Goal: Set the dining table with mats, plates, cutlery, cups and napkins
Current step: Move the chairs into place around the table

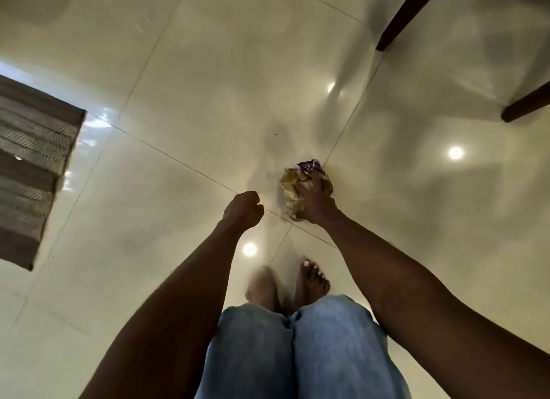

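Note:
I look straight down at a glossy cream tiled floor. My right hand (315, 203) grips a crumpled wad (293, 187) of beige material with a purple bit at its top; what it is I cannot tell. My left hand (242, 209) is curled into a fist beside it with nothing visible in it. Both hands hang above the floor in front of my legs. No table, mat, plate, cutlery or cup is in view.
Two dark wooden furniture legs (404, 17) (526, 105) stand at the upper right. A brown striped rug (32, 172) lies at the left edge. My bare feet (312, 282) and blue-jeaned knees are at the bottom centre. Ceiling lights reflect off the tiles.

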